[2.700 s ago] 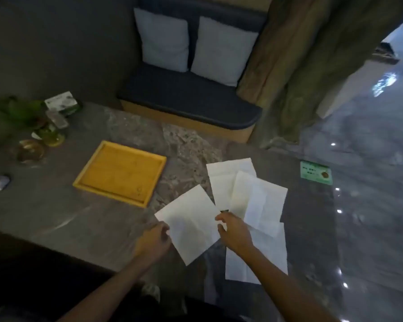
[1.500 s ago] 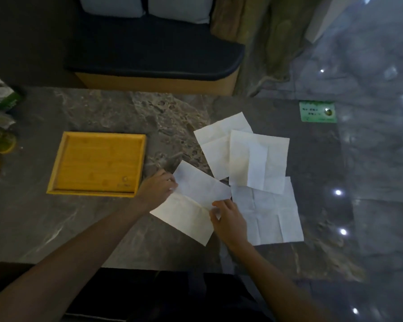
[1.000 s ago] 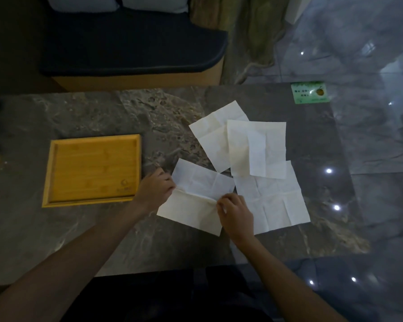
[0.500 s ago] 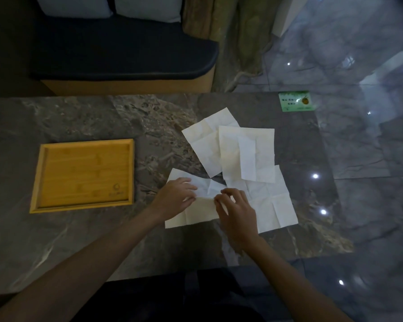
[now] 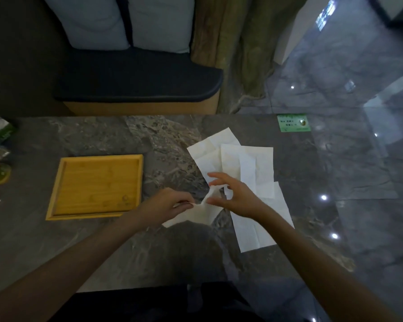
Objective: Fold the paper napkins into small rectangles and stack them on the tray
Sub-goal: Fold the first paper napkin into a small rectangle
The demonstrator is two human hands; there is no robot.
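A dim room with a glossy tiled floor holds a grey marble table (image 5: 102, 247), and behind it a dark bench seat (image 5: 137, 82) carries two pale cushions (image 5: 116, 22). A green card (image 5: 293, 123) lies at the table's far right corner, and green-tinted items sit blurred at the left edge. An empty bamboo tray (image 5: 96, 185) lies left of centre. Three unfolded paper napkins (image 5: 247, 163) overlap on the right, partly covered by the right forearm. Between tray and pile, the left hand (image 5: 165, 205) pinches the near part of a half-folded napkin (image 5: 200, 211) against the table. The right hand (image 5: 237, 198), fingers spread and curved, pinches its lifted far corner between thumb and forefinger, hovering above the pile.
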